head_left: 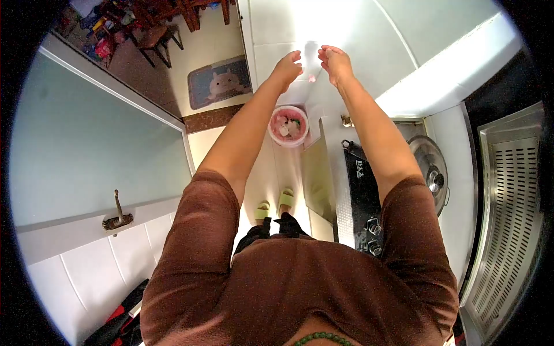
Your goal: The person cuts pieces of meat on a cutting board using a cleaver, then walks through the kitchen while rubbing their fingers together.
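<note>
Both my arms reach forward at the white wall [277, 34]. My left hand [287, 70] is raised with its fingers loosely bent and apart, and nothing shows in it. Close by on the right, my right hand [336, 64] is held the same way, fingers parted and no object visible in them. Between the two hands is a pale, translucent greyish shape [311, 53], too blurred to name. Just below it is a small pink thing [312, 78]. Under my hands on the floor stands a round bin [271, 134] with a pink liner and rubbish inside.
At my right is a black gas stove [360, 173] with knobs, and a pan with a glass lid [430, 167]. A vented metal range hood [508, 219] is farther right. On the left is a door with a handle [118, 210]. Beyond the doorway lie a mat [219, 82] and a stool [158, 40].
</note>
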Motion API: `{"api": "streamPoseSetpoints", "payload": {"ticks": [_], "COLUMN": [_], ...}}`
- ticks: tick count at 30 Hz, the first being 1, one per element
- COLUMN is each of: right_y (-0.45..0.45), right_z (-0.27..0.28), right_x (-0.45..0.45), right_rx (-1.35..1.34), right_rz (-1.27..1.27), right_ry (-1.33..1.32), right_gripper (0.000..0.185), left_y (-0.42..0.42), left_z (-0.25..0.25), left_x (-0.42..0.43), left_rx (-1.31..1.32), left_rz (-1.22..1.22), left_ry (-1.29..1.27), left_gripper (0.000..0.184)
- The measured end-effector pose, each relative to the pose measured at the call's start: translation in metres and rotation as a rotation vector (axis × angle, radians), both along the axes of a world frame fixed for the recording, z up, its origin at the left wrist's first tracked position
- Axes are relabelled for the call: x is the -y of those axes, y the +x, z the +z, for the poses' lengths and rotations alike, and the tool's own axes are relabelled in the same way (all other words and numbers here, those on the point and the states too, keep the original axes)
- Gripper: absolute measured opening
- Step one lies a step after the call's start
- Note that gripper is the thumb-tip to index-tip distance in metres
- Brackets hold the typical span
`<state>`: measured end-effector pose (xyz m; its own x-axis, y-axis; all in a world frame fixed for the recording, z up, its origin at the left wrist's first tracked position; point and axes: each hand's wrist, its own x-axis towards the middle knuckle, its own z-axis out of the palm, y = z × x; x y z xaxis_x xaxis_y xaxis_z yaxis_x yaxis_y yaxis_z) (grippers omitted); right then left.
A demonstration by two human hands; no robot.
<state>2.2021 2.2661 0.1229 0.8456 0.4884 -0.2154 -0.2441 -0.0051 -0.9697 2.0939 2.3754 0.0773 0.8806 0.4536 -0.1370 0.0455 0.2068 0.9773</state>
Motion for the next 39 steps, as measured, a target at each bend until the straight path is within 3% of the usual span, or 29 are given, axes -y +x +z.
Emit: {"api": "streamPoseSetpoints", "payload": {"ticks": [3,7,17,21,24,32,35,39], "right_y": [0.001,-0.018,-0.150,-0.211,-0.266,-0.362,-0.388,-0.418], "right_z": [-0.004,0.000,-0.028,-0.070,-0.085,-0.110,-0.117,-0.119], "right_x": [0.003,0.017,0.084,0.133,0.167,0.272,0.308,0.357], "right_rx": [0.101,0.144,-0.168,-0.236,-0.356,-0.534,-0.548,-0.554], "right_rz": [0.014,-0.020,0.016,0.095,-0.076,-0.194,-0.262,-0.352], "right_ry": [-0.055,-0.057,0.041,0.089,-0.015,-0.081,-0.096,-0.001], "right_gripper": [0.016,0.013,0.012,0.012,0.014,0.018,0.018,0.015], "left_y": [-0.004,-0.022,-0.140,-0.206,-0.252,-0.315,-0.330,-0.344], "left_z": [-0.001,-0.005,-0.048,-0.066,-0.069,-0.113,-0.106,-0.125], "left_x": [0.001,0.017,0.081,0.118,0.147,0.228,0.261,0.307], "left_rx": [0.039,0.073,0.044,-0.023,-0.104,-0.293,-0.361,-0.293], "left_rz": [-0.001,0.019,0.017,0.009,0.000,-0.272,-0.385,-0.511], "left_ry": [0.057,-0.049,-0.388,-0.494,-0.581,-0.669,-0.613,-0.674], "left_gripper": [0.060,0.057,0.053,0.052,0.052,0.049,0.043,0.040]}}
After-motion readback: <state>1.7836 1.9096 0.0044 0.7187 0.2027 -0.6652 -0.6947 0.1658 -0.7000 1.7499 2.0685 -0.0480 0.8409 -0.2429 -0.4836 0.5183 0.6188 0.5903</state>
